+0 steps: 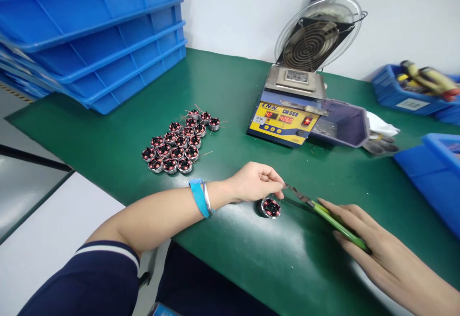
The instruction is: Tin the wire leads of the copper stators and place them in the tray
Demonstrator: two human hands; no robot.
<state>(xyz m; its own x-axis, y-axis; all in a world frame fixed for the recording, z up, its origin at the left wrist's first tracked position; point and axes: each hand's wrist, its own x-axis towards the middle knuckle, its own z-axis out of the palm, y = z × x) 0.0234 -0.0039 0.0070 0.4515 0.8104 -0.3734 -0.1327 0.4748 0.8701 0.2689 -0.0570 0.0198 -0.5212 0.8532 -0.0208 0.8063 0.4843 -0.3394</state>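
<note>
My left hand (257, 181) is closed in a pinch at the table's middle, just above a single round motor part (270, 208) with copper windings. What its fingertips hold is too small to make out. From the right, my right hand (359, 227) grips a green-handled hand tool (338, 225), whose metal tip reaches close to my left fingertips. Several similar motor parts (177, 152) stand grouped on the green table (230, 90) to the left, some with thin wires sticking out.
Stacked blue crates (125, 42) fill the back left. A yellow-fronted heating unit (282, 122) with a fan (311, 42) stands at the back, beside a grey-purple tray (345, 122). Blue bins (402, 90) with tools and gloves (381, 144) lie at the right.
</note>
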